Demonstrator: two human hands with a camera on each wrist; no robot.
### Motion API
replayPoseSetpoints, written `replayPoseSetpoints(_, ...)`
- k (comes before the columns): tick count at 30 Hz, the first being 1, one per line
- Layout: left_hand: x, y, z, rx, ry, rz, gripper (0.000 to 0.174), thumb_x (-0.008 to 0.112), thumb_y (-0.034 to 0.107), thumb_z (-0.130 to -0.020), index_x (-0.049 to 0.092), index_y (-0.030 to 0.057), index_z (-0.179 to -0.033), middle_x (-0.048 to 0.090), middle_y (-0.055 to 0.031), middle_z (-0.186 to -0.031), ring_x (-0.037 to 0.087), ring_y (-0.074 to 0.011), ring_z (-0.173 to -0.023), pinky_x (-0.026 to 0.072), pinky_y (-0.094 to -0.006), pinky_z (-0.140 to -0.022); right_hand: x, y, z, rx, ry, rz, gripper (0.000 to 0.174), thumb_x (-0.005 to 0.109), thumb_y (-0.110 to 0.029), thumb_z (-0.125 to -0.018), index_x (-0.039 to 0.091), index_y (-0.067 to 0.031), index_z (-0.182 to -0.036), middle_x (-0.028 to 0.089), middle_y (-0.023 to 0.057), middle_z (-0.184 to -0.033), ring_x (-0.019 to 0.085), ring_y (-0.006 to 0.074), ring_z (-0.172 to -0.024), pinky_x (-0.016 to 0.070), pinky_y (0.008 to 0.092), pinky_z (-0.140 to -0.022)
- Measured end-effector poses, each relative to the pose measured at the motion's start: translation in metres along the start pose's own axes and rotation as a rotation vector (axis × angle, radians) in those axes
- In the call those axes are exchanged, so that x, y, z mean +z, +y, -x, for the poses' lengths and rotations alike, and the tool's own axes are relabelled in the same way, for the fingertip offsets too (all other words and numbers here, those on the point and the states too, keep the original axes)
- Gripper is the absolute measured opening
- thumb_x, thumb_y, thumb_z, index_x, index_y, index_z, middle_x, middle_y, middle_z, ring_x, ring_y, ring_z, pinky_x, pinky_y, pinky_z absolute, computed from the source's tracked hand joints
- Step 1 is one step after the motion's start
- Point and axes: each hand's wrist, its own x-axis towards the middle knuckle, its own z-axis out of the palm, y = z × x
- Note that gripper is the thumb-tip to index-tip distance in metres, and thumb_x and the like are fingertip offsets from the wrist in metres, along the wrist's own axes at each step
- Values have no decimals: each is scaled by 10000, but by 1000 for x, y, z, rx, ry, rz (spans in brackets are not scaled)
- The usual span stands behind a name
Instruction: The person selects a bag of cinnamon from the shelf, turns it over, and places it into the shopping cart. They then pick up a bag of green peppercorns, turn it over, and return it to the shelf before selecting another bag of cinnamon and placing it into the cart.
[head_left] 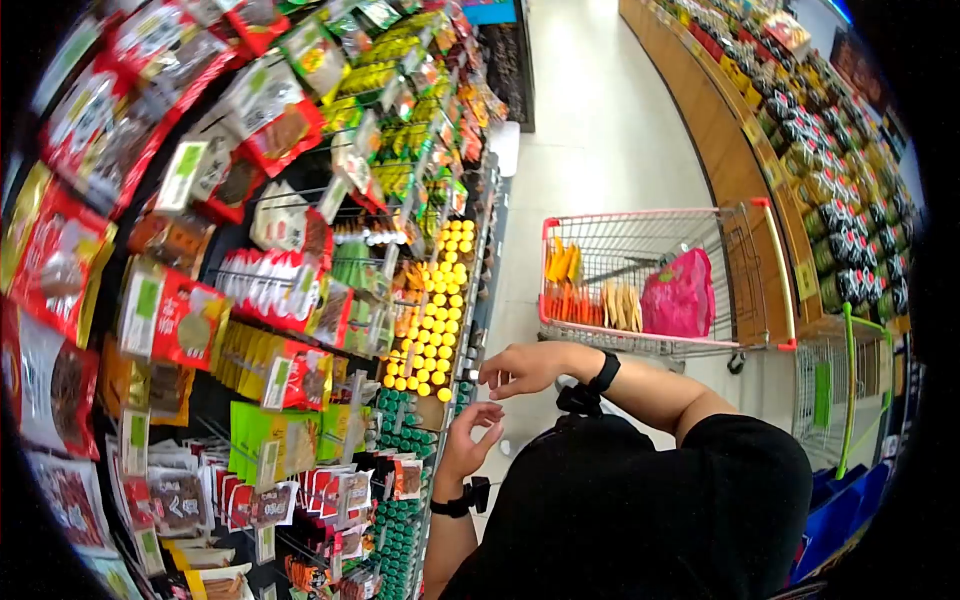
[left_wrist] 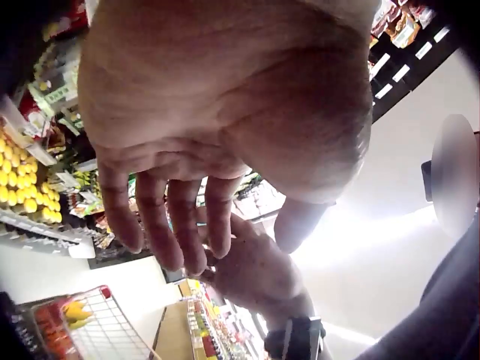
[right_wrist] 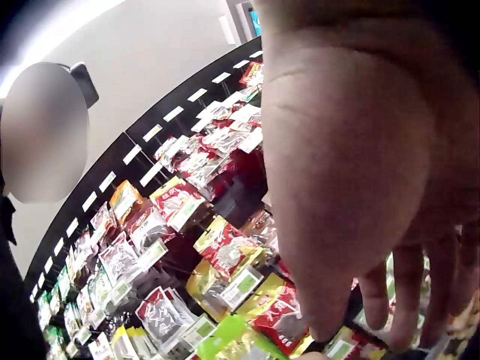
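Observation:
My left hand [head_left: 470, 440] is raised in front of the body with its fingers loosely bent and nothing in them. Just beyond it, my right hand [head_left: 530, 369] hangs with relaxed fingers, also holding nothing. The left wrist view shows the left palm [left_wrist: 225, 105] with fingers spread and the right hand behind it. Part of the right palm [right_wrist: 345, 165] fills the side of the right wrist view. Nearest to both hands are yellow-capped jars [head_left: 430, 330] and green-capped containers [head_left: 400, 440] on the shelf.
Hanging packets [head_left: 180, 310] of seasonings fill the rack on the left. A shopping cart [head_left: 655, 225] stands in the aisle, holding a pink bag [head_left: 678, 295] and orange and yellow packets [head_left: 575, 300]. Another cart [head_left: 845, 390] with green trim is at right, beside a wooden display [head_left: 700, 110] of bottles.

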Motion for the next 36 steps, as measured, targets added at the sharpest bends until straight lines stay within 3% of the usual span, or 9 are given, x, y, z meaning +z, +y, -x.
replayPoseSetpoints(4, 33, 19, -37, -41, -39, -58, 278, 703, 101, -885, 622, -12, -1126, 707, -124, -1049, 673, -181, -934, 521, -302, -844, -20, 42, 14, 48, -8, 24, 460, 676, -298, -930, 580, 24, -1243, 677, 197, -1156, 697, 305, -943, 559, 389, -821)
replayPoseSetpoints(8, 59, 19, -61, -89, -31, -116, 256, 698, 87, -894, 629, -2, -1124, 711, -107, -1035, 678, -170, -903, 530, -299, -814, -35, 109, 20, -31, 352, 69, 494, 718, -297, -899, 548, 1, -1255, 559, 192, -1228, 687, 298, -897, 558, 387, -814)
replayPoseSetpoints(12, 76, 18, -78, -176, 29, -137, 243, 694, 89, -903, 632, 2, -1121, 706, -99, -1017, 672, -164, -892, 528, -292, -808, -55, 170, 27, 323, 476, -194, 588, 724, -370, -872, 528, -9, -1292, 553, 262, -1247, 543, 391, -1210, 458, 446, -1020)
replayPoseSetpoints(17, 97, 22, -96, -296, 131, -190, 215, 677, 67, -915, 641, 14, -1121, 707, -85, -1007, 669, -167, -923, 522, -297, -826, -50, 314, 17, 540, 538, -254, 716, 741, -352, -838, 480, 87, -1340, 495, 325, -1354, 516, 424, -1250, 409, 441, -1091)
replayPoseSetpoints(18, 102, 22, -102, -309, 159, -177, 214, 674, 65, -916, 641, 14, -1121, 707, -83, -1008, 668, -166, -925, 522, -298, -827, -44, 333, 18, 437, 734, 89, 686, 728, -332, -829, 486, 92, -1311, 458, 365, -1357, 528, 467, -1213, 466, 471, -1024)
replayPoseSetpoints(21, 121, 20, -104, -338, 284, -119, 192, 659, 47, -918, 641, 10, -1106, 707, -76, -1011, 663, -160, -922, 520, -298, -831, -46, 382, 31, 578, 661, 285, 583, 716, -259, -817, 479, 22, -1269, 434, 347, -1363, 569, 498, -1115, 553, 524, -801)
replayPoseSetpoints(26, 154, 24, -118, -365, 370, -135, 167, 654, 25, -906, 647, 9, -1072, 705, -70, -964, 655, -152, -888, 515, -294, -824, -85, 415, 34, 789, 325, 245, 651, 706, -355, -818, 509, -2, -1329, 534, 346, -1319, 575, 460, -1191, 518, 469, -964)
replayPoseSetpoints(30, 168, 24, -124, -407, 385, -153, 173, 667, 31, -898, 652, 14, -1069, 704, -72, -951, 659, -157, -881, 517, -292, -822, -94, 472, 12, 873, 305, 82, 773, 593, -623, -839, 548, -81, -1388, 545, 236, -1388, 474, 389, -1345, 458, 442, -1057)
replayPoseSetpoints(36, 172, 28, -135, -429, 321, -272, 180, 688, 40, -884, 652, 22, -1060, 703, -89, -952, 673, -193, -885, 522, -314, -817, -83, 539, 3, 766, 251, 53, 596, 560, -525, -873, 655, -7, -1152, 714, 235, -881, 720, 321, -794, 572, 444, -697)
